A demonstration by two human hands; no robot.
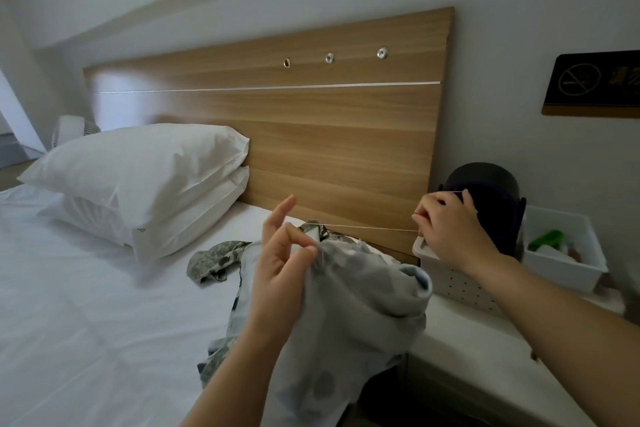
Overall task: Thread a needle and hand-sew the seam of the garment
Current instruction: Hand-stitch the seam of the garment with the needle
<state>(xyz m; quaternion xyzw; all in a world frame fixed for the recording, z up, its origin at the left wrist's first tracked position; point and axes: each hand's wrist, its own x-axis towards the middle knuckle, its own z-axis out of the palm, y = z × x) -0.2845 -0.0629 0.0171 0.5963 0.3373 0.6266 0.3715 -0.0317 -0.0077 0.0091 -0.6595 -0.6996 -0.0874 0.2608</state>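
A pale grey patterned garment (356, 308) hangs bunched over the right edge of the bed, lifted in front of me. My left hand (280, 260) pinches its top fold between thumb and forefinger, the other fingers raised. A white thread (370, 227) runs taut from that fold rightwards to my right hand (450, 229), which pinches the thread's far end with curled fingers. A thin needle seems to stick out of that hand near its top, but it is too small to be sure.
White bed sheet (86, 305) and two stacked pillows (145, 184) lie to the left, a wooden headboard (311, 128) behind. On the white bedside table (491, 354) stand a perforated white basket (460, 284), a black round container (485, 184) and a white tray (568, 267) of small items.
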